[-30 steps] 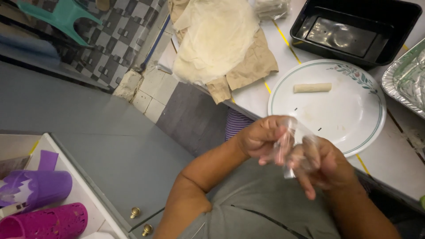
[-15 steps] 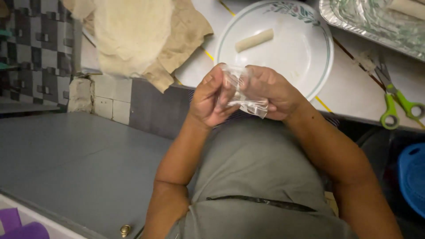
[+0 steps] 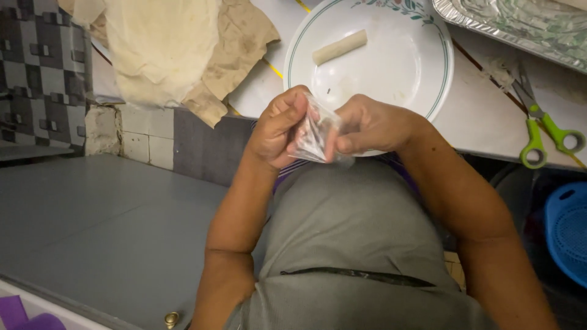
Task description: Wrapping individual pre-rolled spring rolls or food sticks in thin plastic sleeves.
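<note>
While my left hand (image 3: pixel 278 128) and right hand (image 3: pixel 367 125) both pinch the small clear bag (image 3: pixel 313 135) at the near edge of the white plate (image 3: pixel 403 67), I see open counter beside the green scissors (image 3: pixel 541 125).

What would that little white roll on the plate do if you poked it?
The small pale roll is shaped like a cylinder and lies alone on the smooth white plate, so it would probably roll or slide sideways. It looks thin and soft, so it might bend or squash if pinched, and it likely feels light.
</note>
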